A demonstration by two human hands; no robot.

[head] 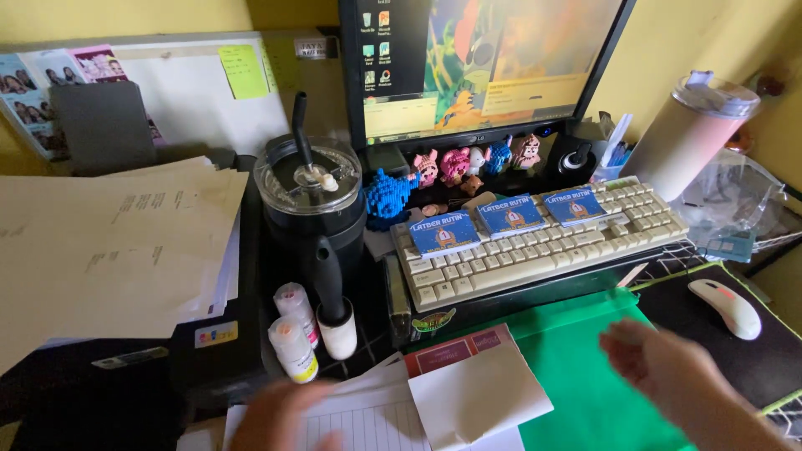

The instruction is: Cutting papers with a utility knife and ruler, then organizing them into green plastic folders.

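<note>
Head view: right hand (660,361) over green folder (585,367).

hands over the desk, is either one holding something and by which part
Neither visibly holds anything. The blurred left hand lies on the lined white paper sheet; the right hand hovers open over the green plastic folder.

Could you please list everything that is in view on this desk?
monitor: one, black frame, back centre
keyboard: one, cream, below the monitor
small cards: three, blue, on the keyboard
block figures: several, pink and blue, under the monitor
black tumbler: one, clear lid with straw, left of the keyboard
pink tumbler: one, right back
small bottles: two, white, front of the black tumbler
mouse: one, white, right
green folder: one, front centre
paper stack: one, white, left
left hand: blurred, over lined paper
right hand: blurred, over the green folder
</note>
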